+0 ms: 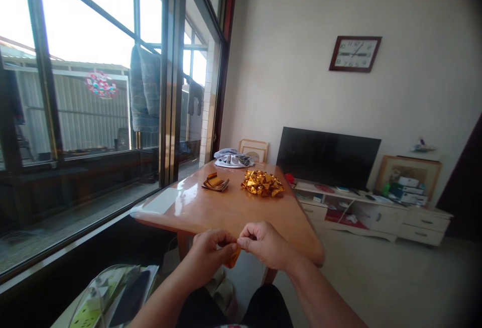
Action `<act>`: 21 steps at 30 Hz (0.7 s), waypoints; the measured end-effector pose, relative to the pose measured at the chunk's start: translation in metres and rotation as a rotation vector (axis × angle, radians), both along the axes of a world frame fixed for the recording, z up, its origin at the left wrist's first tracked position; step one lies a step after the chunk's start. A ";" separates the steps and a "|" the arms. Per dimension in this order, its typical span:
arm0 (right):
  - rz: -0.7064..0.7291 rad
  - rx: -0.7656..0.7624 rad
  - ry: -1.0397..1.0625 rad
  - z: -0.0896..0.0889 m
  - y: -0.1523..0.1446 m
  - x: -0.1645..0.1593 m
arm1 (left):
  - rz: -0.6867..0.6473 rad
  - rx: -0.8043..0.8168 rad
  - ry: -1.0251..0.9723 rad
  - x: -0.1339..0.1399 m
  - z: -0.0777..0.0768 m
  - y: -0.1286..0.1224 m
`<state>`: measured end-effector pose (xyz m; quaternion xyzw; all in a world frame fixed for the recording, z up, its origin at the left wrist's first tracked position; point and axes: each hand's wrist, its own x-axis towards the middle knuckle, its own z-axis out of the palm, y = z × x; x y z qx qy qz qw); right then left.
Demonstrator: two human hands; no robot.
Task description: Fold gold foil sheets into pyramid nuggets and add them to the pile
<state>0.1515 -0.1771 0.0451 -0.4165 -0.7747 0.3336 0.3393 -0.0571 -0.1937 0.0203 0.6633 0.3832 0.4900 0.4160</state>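
Observation:
Just off the near edge of the wooden table (226,215), a small piece of shiny gold foil paper (234,258) is pinched between both hands. My left hand (213,251) is closed on its left side, thumb against the fingers. With thumb and fingertips pressed together, my right hand (263,242) grips its upper corner. The fingers partly cover the piece, so its full shape is hidden. Farther up the table lie a flat stack of gold foil sheets (216,182) and, right of it, a heap of folded gold foil pieces (262,183).
Folded cloth (233,157) lies at the table's far end. A power strip (96,295) and a dark phone-like slab (131,295) sit at lower left beside the window. A television (328,159) stands on a low white cabinet (376,215) beyond the table.

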 end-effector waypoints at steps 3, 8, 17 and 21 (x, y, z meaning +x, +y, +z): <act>0.006 -0.027 0.024 0.002 0.000 -0.001 | -0.042 -0.014 0.073 0.002 -0.001 0.001; 0.039 -0.124 0.156 0.002 -0.002 -0.002 | -0.103 -0.096 0.004 0.003 -0.004 0.005; -0.104 -0.124 0.350 -0.007 0.007 -0.003 | -0.071 -0.184 -0.185 0.007 -0.001 -0.001; -0.229 0.063 0.355 -0.006 0.004 -0.007 | -0.005 -0.150 -0.238 0.009 -0.002 0.001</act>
